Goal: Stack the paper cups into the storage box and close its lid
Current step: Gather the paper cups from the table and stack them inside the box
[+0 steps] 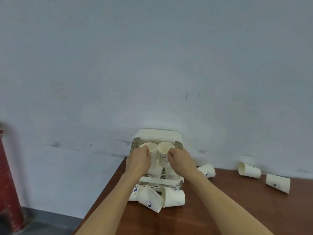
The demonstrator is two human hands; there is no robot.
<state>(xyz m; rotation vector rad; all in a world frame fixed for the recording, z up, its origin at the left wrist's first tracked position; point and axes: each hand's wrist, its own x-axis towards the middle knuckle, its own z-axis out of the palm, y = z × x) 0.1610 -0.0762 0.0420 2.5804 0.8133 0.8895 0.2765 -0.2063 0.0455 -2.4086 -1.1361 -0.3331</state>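
A cream storage box (176, 181) stands at the table's far left corner, its lid (157, 134) raised at the back. My left hand (139, 160) pinches the rim of a white paper cup (151, 147) over the box. Beside it, my right hand (180, 158) pinches the rim of a second cup (164, 154) with a small animal drawing. Both cups are upright, mouths up, side by side. More cups stand inside the box below them, partly hidden. Three cups (173, 196) lie tipped in front of the box.
The brown wooden table (228, 209) ends just left of the box. Tipped cups lie to the right: one near the box (207, 170), two farther right (249, 170) (277, 183). A pale wall is close behind. A red post (8, 184) stands on the floor at far left.
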